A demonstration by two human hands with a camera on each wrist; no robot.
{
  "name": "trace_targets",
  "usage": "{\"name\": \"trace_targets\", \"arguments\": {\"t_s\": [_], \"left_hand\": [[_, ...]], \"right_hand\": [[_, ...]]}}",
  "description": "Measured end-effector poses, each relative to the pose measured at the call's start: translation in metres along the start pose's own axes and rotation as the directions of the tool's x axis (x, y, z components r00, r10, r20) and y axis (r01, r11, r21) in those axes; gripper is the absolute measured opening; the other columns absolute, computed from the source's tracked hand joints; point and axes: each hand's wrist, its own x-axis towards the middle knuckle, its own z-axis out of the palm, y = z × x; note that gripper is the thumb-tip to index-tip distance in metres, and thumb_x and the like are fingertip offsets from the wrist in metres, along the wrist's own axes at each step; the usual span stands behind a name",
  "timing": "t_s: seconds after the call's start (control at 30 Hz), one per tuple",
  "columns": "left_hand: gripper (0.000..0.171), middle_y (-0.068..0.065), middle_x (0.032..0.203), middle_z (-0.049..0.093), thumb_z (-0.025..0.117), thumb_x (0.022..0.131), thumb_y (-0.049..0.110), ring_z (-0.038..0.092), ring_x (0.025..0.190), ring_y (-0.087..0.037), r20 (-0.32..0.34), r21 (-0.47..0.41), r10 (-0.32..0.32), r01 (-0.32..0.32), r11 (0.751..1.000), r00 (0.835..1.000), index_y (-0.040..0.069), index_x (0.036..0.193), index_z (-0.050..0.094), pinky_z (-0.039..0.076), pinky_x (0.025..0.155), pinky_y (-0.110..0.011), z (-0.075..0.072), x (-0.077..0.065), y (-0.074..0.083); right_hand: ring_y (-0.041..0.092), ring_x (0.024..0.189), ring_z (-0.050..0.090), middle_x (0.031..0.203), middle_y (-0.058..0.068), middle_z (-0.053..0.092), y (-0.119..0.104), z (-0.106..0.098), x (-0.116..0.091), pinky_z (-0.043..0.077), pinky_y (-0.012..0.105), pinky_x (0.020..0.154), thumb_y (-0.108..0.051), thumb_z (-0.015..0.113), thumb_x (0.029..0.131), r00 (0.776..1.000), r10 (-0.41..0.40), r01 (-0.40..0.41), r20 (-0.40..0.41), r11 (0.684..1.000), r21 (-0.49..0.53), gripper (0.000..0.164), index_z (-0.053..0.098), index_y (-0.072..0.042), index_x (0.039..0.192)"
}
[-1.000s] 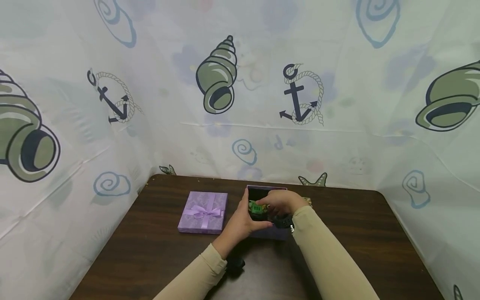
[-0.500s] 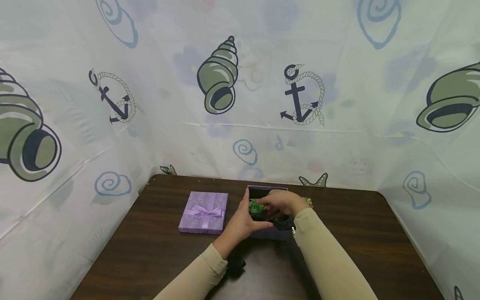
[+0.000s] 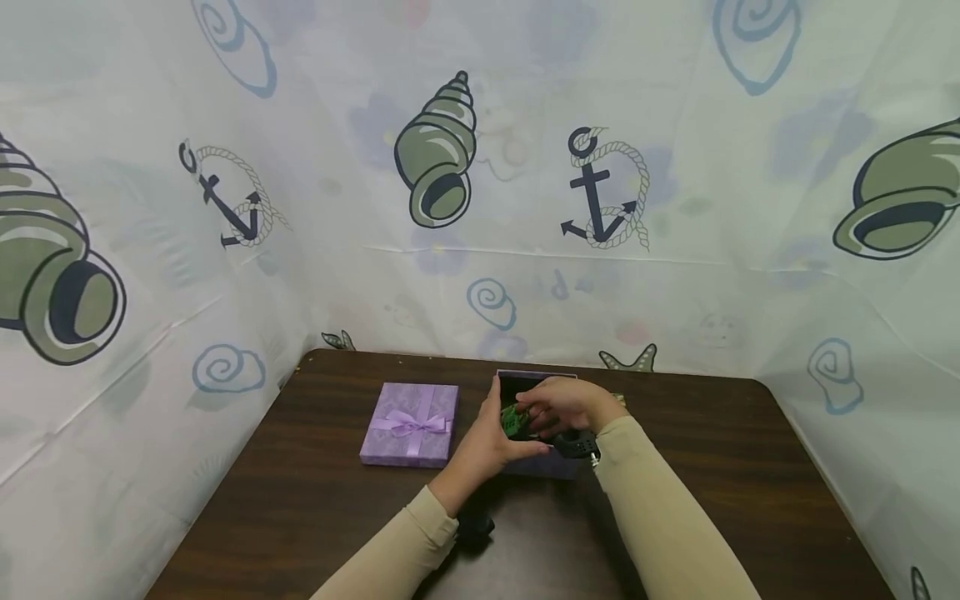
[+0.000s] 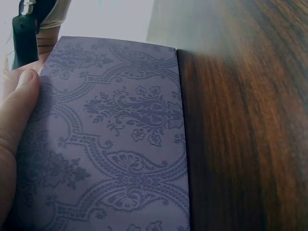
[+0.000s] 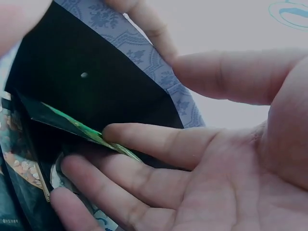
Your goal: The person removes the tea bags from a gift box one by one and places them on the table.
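An uncovered purple patterned box (image 3: 536, 467) with a black inside stands on the dark wooden table (image 3: 360, 533). My left hand (image 3: 487, 450) holds it at the near left corner, thumb along the near wall; the left wrist view shows that thumb at the box's edge (image 4: 130, 134). My right hand (image 3: 562, 404) reaches into the box. Its index fingertip touches a flat green-edged packet (image 5: 72, 117) standing tilted inside, while the other fingers extend below it and the thumb stays apart. A dark printed packet (image 5: 19, 159) lies beside it, partly hidden.
A purple box lid (image 3: 408, 425) with a ribbon bow lies left of the box. Something yellow-green (image 3: 620, 399) peeks out behind my right wrist. Black devices sit on both wrists. A printed cloth (image 3: 525, 292) encloses the table's back and sides.
The green packet in the box has tilted from lying nearly flat under my right fingers. My right hand has shifted slightly right. My left hand keeps its hold on the box.
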Motion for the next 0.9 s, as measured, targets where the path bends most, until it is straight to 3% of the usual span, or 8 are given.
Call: {"name": "trace_targets", "arguments": {"t_s": [0.33, 0.53, 0.73, 0.9], "left_hand": [[0.149, -0.024, 0.181, 0.017, 0.097, 0.075, 0.061, 0.033, 0.162, -0.047, -0.006, 0.007, 0.015, -0.015, 1.0, 1.0, 0.028, 0.177, -0.006, 0.04, 0.123, -0.069, 0.0007, -0.0004, -0.0028], [0.15, -0.023, 0.181, 0.018, 0.098, 0.074, 0.06, 0.033, 0.162, -0.048, -0.007, 0.008, 0.01, -0.01, 1.0, 1.0, 0.027, 0.177, -0.005, 0.04, 0.122, -0.07, 0.0014, -0.0015, -0.0002], [0.151, -0.022, 0.182, 0.019, 0.099, 0.072, 0.062, 0.035, 0.162, -0.048, -0.013, 0.019, -0.003, 0.003, 1.0, 1.0, 0.029, 0.177, -0.005, 0.04, 0.122, -0.069, 0.0013, -0.0018, 0.0006], [0.15, -0.023, 0.181, 0.019, 0.098, 0.074, 0.061, 0.034, 0.162, -0.048, -0.019, 0.025, 0.0, 0.001, 1.0, 1.0, 0.029, 0.177, -0.005, 0.041, 0.122, -0.07, 0.001, -0.0019, 0.0001]], "right_hand": [[0.041, 0.138, 0.064, 0.148, 0.025, 0.063, 0.0031, -0.0016, -0.0028, 0.048, 0.063, 0.119, -0.032, 0.056, 0.115, 0.997, -0.05, 0.048, 0.058, 0.998, 0.034, 0.053, 0.061, 0.008, 0.149], [0.038, 0.132, 0.068, 0.14, 0.025, 0.069, 0.0034, -0.0006, -0.0055, 0.047, 0.064, 0.119, -0.026, 0.055, 0.116, 0.995, -0.071, 0.068, 0.069, 0.997, 0.043, 0.047, 0.064, 0.011, 0.143], [0.037, 0.128, 0.071, 0.124, 0.014, 0.076, 0.0054, -0.0004, -0.0054, 0.048, 0.065, 0.118, -0.017, 0.063, 0.111, 0.995, -0.085, 0.082, 0.043, 0.994, 0.065, 0.037, 0.071, 0.011, 0.135], [0.034, 0.124, 0.073, 0.124, 0.012, 0.077, 0.0054, -0.0001, -0.0048, 0.048, 0.063, 0.119, -0.012, 0.066, 0.109, 0.994, -0.095, 0.093, 0.046, 0.995, 0.045, 0.032, 0.073, 0.009, 0.131]]}}
